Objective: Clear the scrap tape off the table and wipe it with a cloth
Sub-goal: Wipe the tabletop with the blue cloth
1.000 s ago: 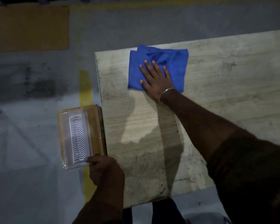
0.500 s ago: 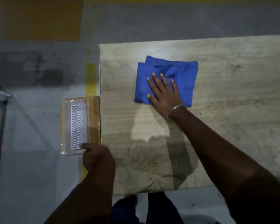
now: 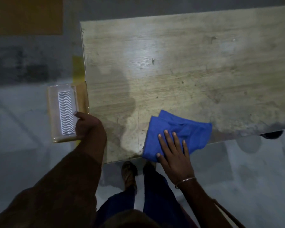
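A folded blue cloth (image 3: 187,132) lies at the near edge of the light wooden table (image 3: 179,66), part of it hanging past that edge. My right hand (image 3: 173,152) presses flat on the cloth with straight, spread fingers. My left hand (image 3: 87,125) grips the near right corner of a brown cardboard box (image 3: 62,112) held off the table's left side. The box has a clear top with a white wavy-patterned insert. No scrap tape shows on the tabletop.
The grey floor carries a yellow line (image 3: 78,68) beside the table's left edge and a brown patch (image 3: 26,15) at the far left. My legs and a foot (image 3: 129,175) stand just below the table's near edge. A dark object (image 3: 271,134) sits past the near right edge.
My right hand has dragged the cloth from the far part of the table back to the near edge. The left hand still holds the box beside the table.
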Action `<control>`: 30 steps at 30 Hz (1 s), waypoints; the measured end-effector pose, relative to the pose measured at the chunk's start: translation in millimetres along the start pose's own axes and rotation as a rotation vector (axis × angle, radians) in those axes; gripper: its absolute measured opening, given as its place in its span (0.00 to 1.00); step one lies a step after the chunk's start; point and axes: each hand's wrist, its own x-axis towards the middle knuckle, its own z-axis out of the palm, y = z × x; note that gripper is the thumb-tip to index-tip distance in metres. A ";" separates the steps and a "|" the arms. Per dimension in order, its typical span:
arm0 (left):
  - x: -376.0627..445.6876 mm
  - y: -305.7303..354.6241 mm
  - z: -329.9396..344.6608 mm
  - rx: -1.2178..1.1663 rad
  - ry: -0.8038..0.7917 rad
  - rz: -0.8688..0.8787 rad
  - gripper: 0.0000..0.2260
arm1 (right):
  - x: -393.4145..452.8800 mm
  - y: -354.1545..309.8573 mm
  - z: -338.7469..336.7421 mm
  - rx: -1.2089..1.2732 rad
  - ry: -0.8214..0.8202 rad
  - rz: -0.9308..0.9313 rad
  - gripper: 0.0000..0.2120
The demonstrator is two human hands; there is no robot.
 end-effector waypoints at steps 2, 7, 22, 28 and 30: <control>-2.3 6.1 6.2 0.064 0.110 0.076 0.31 | 2.2 2.0 0.7 0.027 -0.002 0.013 0.31; -28.0 9.3 23.7 0.142 0.364 0.571 0.21 | 52.4 10.4 -12.8 0.024 0.027 -0.005 0.31; -67.3 88.0 115.3 0.280 0.403 0.678 0.23 | 446.1 54.8 -152.4 0.001 0.013 -0.178 0.30; -74.5 90.0 111.5 0.378 0.378 0.661 0.23 | 494.4 63.3 -173.1 -0.002 0.003 -0.264 0.29; -76.5 90.8 110.4 0.387 0.383 0.659 0.23 | 485.4 67.6 -167.6 -0.036 0.039 -0.283 0.29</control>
